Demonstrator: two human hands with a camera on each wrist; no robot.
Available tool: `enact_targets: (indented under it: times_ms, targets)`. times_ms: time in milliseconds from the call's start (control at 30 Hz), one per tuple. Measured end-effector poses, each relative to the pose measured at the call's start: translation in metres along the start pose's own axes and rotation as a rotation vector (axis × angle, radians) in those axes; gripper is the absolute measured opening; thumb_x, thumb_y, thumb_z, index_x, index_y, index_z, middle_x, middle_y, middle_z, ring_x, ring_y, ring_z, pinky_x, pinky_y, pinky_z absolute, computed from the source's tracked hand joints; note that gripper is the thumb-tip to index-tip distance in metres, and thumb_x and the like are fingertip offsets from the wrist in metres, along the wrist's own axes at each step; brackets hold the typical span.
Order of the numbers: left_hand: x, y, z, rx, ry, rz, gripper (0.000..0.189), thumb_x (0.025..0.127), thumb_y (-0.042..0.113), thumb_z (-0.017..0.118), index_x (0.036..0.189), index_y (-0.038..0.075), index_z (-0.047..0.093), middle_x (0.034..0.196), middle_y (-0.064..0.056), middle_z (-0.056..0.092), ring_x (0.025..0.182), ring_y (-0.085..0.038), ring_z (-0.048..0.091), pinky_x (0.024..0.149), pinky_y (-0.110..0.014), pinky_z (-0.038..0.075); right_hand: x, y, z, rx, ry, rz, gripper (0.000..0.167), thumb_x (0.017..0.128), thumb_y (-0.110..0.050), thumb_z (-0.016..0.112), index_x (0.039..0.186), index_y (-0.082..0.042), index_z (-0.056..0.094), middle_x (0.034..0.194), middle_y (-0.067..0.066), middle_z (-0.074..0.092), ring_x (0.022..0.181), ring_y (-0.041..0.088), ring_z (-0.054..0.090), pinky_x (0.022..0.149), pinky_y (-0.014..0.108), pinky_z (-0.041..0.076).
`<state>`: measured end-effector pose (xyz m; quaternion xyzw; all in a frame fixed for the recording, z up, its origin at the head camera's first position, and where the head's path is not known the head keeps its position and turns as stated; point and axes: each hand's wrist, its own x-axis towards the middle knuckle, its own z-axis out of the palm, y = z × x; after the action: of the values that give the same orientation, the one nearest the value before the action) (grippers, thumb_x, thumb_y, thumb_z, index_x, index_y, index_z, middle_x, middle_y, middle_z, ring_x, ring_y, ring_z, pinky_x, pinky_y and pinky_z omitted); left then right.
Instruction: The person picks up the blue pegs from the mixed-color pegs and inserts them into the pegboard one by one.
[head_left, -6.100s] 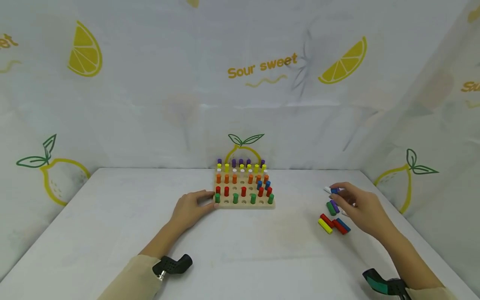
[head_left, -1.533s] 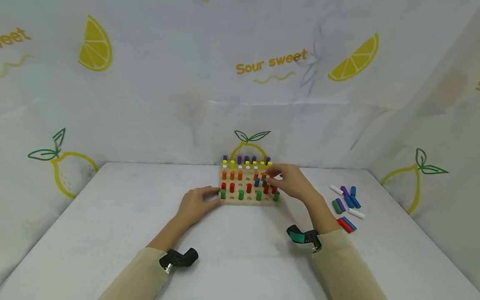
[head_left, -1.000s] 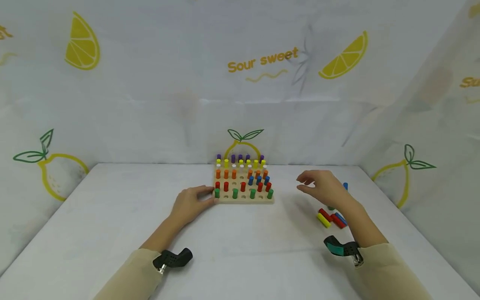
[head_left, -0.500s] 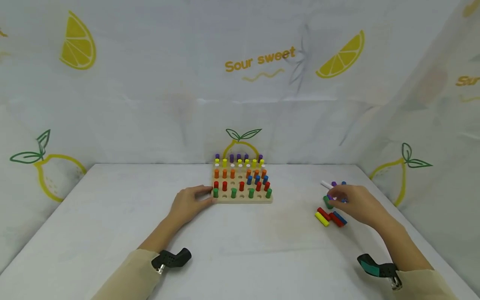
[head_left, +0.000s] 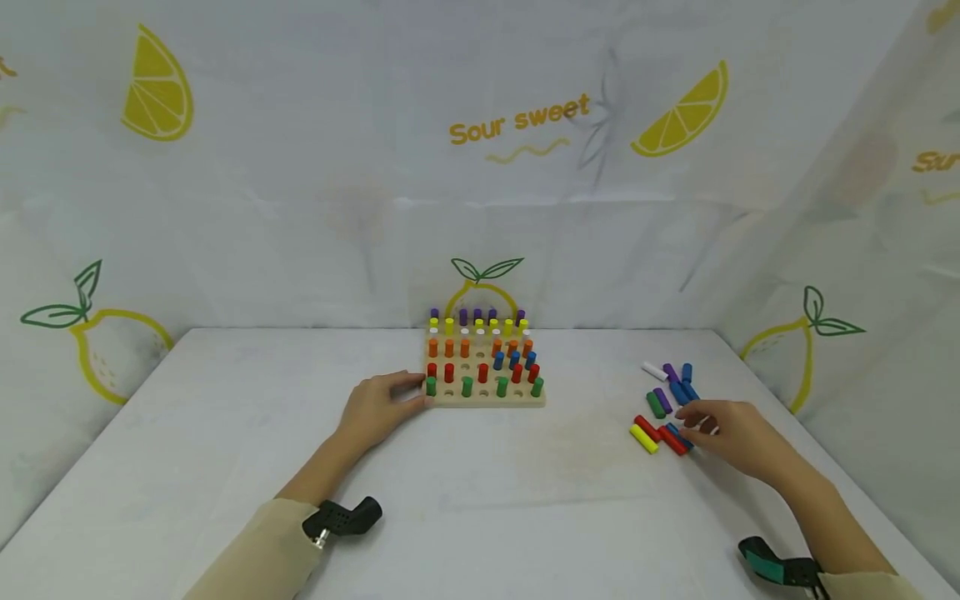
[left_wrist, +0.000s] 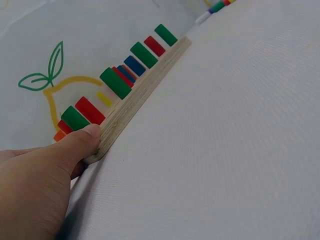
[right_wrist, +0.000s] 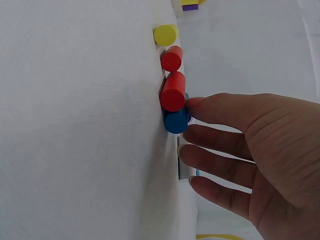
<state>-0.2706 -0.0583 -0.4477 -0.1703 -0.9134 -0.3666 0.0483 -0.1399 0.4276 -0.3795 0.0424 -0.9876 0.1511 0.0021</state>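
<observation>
A wooden pegboard [head_left: 487,402] with rows of coloured pegs stands at the middle of the table. My left hand [head_left: 381,407] holds its near left corner; in the left wrist view the thumb [left_wrist: 82,142] lies on that corner beside a green peg [left_wrist: 75,118]. My right hand [head_left: 738,437] is low over the loose pegs at the right. Its thumb and index finger are spread about a blue peg [right_wrist: 176,121] that lies against a red peg [right_wrist: 173,92]. A firm hold is not visible. Beneath the fingers a white peg [right_wrist: 186,162] is partly hidden.
Around the right hand lie a yellow peg [head_left: 643,438], another red peg [head_left: 648,427], a green peg [head_left: 656,405], purple pegs [head_left: 670,372], a white peg [head_left: 654,372] and more blue pegs [head_left: 687,372]. A lemon-print cloth [head_left: 337,208] hangs behind the table.
A third blue peg now stands in the board's blue row. My right hand has moved from the board back to the loose pegs, then nearer to me. The left hand stays put.
</observation>
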Motion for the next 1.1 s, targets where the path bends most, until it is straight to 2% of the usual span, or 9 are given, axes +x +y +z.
enact_targets:
  times_ms: [300, 567, 900, 1100]
  targets:
    - [-0.001, 0.001, -0.002, -0.005, 0.007, 0.002, 0.049, 0.087, 0.044, 0.077, 0.129, 0.019, 0.071, 0.138, -0.012, 0.066, 0.134, -0.035, 0.058, 0.113, -0.058, 0.043, 0.002, 0.004, 0.006, 0.020, -0.013, 0.011, 0.023, 0.088, -0.011, 0.074, 0.110, -0.005, 0.073, 0.093, 0.002, 0.072, 0.084, 0.015, 0.061, 0.062, 0.016, 0.052]
    - [-0.001, 0.001, -0.001, -0.014, 0.002, 0.001, 0.048, 0.087, 0.043, 0.077, 0.129, 0.019, 0.071, 0.138, -0.012, 0.066, 0.135, -0.035, 0.058, 0.113, -0.057, 0.043, 0.003, 0.008, 0.012, 0.006, 0.016, 0.008, 0.023, 0.087, -0.009, 0.074, 0.109, -0.004, 0.072, 0.091, 0.002, 0.068, 0.081, 0.014, 0.057, 0.061, 0.017, 0.050]
    - [0.001, -0.002, 0.002, -0.020, 0.009, 0.003, 0.048, 0.086, 0.043, 0.078, 0.127, 0.019, 0.072, 0.137, -0.012, 0.067, 0.134, -0.035, 0.058, 0.113, -0.057, 0.044, 0.001, 0.004, 0.008, -0.020, 0.010, 0.024, 0.025, 0.087, -0.013, 0.075, 0.110, -0.005, 0.073, 0.089, -0.001, 0.068, 0.080, 0.014, 0.057, 0.061, 0.016, 0.048]
    - [0.000, -0.001, 0.001, -0.014, 0.015, 0.004, 0.047, 0.086, 0.042, 0.078, 0.127, 0.019, 0.072, 0.136, -0.013, 0.067, 0.133, -0.035, 0.059, 0.112, -0.056, 0.045, 0.002, -0.006, -0.005, -0.024, 0.094, -0.039, 0.023, 0.087, -0.012, 0.076, 0.110, -0.006, 0.074, 0.087, -0.002, 0.069, 0.078, 0.010, 0.058, 0.058, 0.017, 0.050]
